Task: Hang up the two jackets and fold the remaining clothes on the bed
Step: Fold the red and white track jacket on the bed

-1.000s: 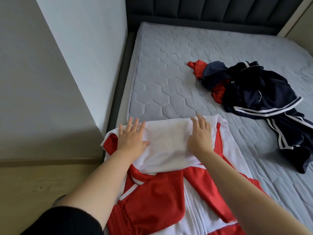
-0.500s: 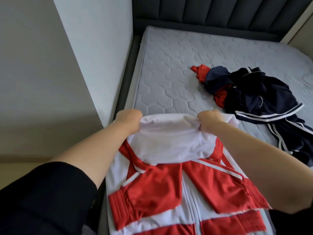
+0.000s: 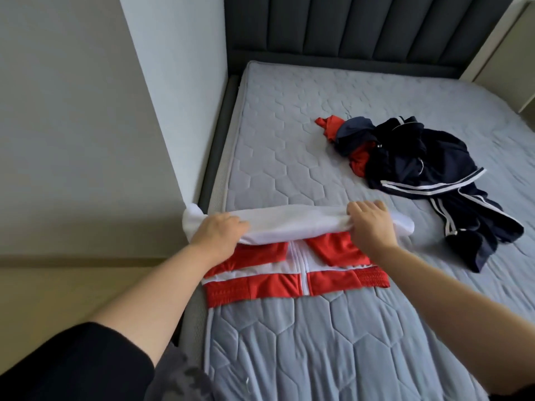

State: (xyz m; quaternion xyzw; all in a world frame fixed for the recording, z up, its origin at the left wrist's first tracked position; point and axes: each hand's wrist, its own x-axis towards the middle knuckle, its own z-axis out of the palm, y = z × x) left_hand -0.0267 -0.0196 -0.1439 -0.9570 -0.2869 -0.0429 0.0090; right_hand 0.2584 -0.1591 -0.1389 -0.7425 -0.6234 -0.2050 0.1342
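- Folding continues: both hands now grip the white top part of the red-and-white jacket [image 3: 292,264] and pull it down over the red body; half a second ago the same hands held it bunched higher, a second ago they pressed flat on it.
- left hand [image 3: 217,237] curls fingers round the white fold's left end, at the mattress [image 3: 275,146] left edge, next to the wall [image 3: 86,125].
- right hand [image 3: 372,227] pinches the white fold's right end, fingers curled over it.
- Jacket lies across the mattress near-left part, hem toward the camera; one fold nearly made. Judgement: it gets folded, though the task says hang jackets.
- dark clothes pile [image 3: 419,172] sits on the mattress right of the jacket, apart from it, untouched, not in the way.
- headboard [image 3: 362,30] at the mattress far end.
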